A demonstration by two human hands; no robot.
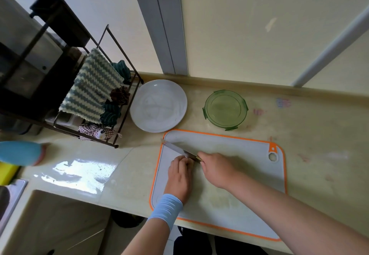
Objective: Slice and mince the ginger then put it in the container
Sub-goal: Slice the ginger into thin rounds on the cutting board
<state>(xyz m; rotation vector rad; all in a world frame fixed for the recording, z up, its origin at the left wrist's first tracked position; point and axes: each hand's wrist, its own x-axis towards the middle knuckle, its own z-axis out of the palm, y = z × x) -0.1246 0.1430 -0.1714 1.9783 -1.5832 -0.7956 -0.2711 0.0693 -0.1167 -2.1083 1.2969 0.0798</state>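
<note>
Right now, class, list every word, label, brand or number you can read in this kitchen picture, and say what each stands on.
No text here can be read.
Blue and pink marks on the counter: too blurred to read.
Small tag on the checked cloth: too small to read.

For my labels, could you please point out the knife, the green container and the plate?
knife (175, 148): head view, blade
green container (224, 109): head view, bare bottom
plate (158, 106): head view, bare centre
</note>
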